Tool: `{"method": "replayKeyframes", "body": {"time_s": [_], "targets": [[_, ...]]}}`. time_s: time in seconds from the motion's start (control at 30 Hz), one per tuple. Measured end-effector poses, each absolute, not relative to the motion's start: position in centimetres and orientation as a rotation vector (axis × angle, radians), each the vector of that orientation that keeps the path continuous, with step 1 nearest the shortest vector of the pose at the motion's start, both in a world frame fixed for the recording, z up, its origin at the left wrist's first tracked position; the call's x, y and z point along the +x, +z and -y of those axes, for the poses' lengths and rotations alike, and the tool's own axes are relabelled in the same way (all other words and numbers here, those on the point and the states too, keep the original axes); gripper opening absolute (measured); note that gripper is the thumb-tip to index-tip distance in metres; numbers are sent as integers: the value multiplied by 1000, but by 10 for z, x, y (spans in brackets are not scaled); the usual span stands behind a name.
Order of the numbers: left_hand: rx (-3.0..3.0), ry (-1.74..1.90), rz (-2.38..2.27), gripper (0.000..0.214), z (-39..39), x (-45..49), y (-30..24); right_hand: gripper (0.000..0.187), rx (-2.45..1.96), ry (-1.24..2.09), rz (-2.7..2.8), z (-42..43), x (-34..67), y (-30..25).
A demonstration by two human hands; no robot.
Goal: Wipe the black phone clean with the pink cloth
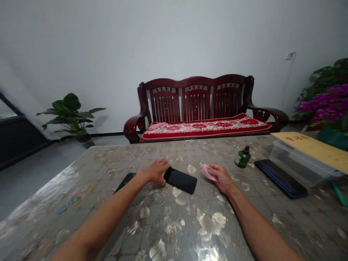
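A black smartphone (pixel 182 181) lies on the patterned table, its dark screen facing up. My left hand (pixel 157 172) grips its left end, thumb on the near edge and fingers at the far side. Pinched in my right hand (pixel 222 178) is a folded pink cloth (pixel 208 172), held over the table a short way right of the phone. Partly hidden behind my left forearm lies another dark, flat object (pixel 125 179) that looks like a phone.
On the right stand a green bottle (pixel 243 157), a dark phone (pixel 281 178) and a clear plastic box (pixel 296 159) with a yellow board (pixel 315 145) on top. Several coloured bands (pixel 73 200) lie at left. Beyond the table (pixel 168 232) is a wooden bench (pixel 195 98).
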State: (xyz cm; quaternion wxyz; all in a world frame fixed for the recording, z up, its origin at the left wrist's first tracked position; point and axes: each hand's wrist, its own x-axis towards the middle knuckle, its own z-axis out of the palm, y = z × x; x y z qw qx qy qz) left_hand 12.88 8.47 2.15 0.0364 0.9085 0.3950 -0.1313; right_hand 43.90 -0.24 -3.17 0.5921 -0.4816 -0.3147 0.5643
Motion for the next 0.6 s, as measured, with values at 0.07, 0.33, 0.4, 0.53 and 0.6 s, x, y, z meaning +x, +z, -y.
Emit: {"method": "replayKeyframes", "body": {"time_s": [0.07, 0.33, 0.4, 0.53, 0.6], "targets": [[2783, -322, -1235, 79, -74, 122, 18, 32, -1161, 1228, 790, 3, 435, -34], [2692, 36, -1368, 63, -32, 115, 1, 22, -1313, 622, 1450, 7, 405, -28], [2658, 80, -1416, 61, -24, 118, -1, 26, -1378, 490, 1655, 10, 401, -25], [2613, 101, -1484, 59, -11, 125, -2, 28, -1530, 311, 1964, 15, 398, -21], [2588, 107, -1503, 60, -7, 126, -2, 28, -1585, 262, 2044, 15, 398, -20]]}}
